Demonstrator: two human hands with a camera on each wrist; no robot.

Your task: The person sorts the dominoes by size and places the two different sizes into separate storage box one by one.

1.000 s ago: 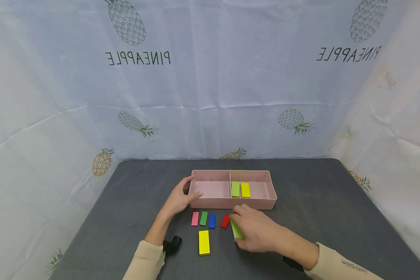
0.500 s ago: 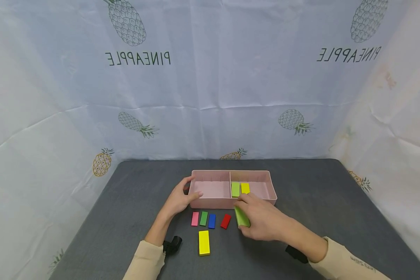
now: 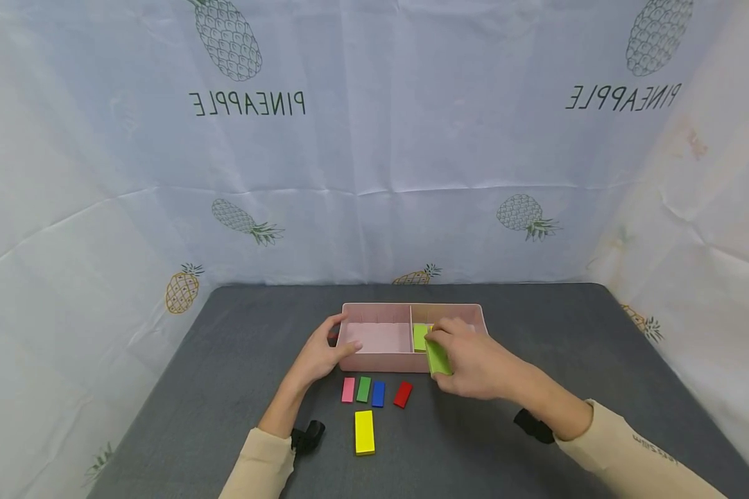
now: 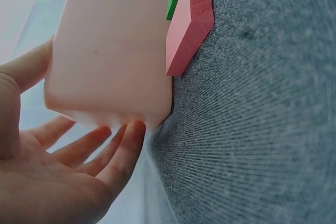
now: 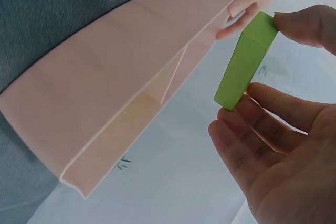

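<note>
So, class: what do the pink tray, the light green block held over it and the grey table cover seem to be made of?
Pink tray: probably moulded plastic, matte, with thin smooth walls and rounded corners.
Light green block: likely painted wood; flat opaque colour, crisp edges. It could be plastic.
Grey table cover: fabric or felt, showing a fine woven, fuzzy texture.

Backdrop sheet point(image 3: 374, 173) reads "PINEAPPLE", mirrored, twice.
</note>
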